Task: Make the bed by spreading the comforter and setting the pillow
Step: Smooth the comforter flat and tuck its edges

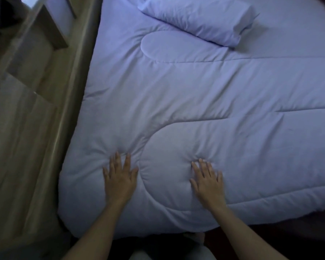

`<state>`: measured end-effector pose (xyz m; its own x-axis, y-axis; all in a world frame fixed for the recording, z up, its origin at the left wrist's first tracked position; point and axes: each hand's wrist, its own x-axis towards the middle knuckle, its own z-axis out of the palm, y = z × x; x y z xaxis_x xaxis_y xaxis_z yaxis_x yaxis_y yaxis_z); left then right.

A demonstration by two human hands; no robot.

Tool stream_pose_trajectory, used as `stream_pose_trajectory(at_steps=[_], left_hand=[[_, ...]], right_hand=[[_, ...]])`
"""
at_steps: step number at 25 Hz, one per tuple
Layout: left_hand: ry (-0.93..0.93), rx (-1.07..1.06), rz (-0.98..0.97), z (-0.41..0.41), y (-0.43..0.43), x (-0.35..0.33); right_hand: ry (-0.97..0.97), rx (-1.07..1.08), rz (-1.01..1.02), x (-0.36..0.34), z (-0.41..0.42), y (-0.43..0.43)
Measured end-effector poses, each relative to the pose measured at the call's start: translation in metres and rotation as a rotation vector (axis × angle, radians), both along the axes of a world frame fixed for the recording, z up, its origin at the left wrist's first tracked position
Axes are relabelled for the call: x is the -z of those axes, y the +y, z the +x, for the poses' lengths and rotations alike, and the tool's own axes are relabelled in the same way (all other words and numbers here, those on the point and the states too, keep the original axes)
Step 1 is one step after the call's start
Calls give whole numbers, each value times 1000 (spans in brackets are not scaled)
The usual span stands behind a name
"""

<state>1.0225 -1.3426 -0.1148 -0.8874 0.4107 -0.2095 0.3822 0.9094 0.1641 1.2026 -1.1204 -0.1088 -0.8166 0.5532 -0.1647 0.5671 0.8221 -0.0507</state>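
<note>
Pressing flat on the pale blue comforter point(195, 109), the left hand point(120, 177) and the right hand point(207, 180) lie palm down with fingers straight and spread, gripping nothing; each fingertip cluster sinks a dimple into the padding near the bed's near edge; the comforter covers the bed, its stitched curves running between the hands; the matching pillow point(197, 19) lies tilted at the far end, resting on the comforter's top edge; a wooden bedside frame point(51, 102) runs along the left side.
</note>
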Motion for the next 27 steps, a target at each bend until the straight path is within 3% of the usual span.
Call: stream_pose_trajectory(at_steps=[4,9,14,19,23,27], left_hand=[[27,-29,-3,-3,-3,3],[60,-88,57,35,73,-16],[58,12,49,87,159,-5],[36,-79,7,129,228,6],[36,119,58,158,280,3],[29,401,108,166,327,4]], right_hand=[[-55,-57,-67,1,1,31],[32,-149,-230,3,-50,55],[58,-216,-143,15,-38,116],[98,-19,-67,27,30,236],[99,79,-18,25,76,300],[117,246,-42,25,87,310]])
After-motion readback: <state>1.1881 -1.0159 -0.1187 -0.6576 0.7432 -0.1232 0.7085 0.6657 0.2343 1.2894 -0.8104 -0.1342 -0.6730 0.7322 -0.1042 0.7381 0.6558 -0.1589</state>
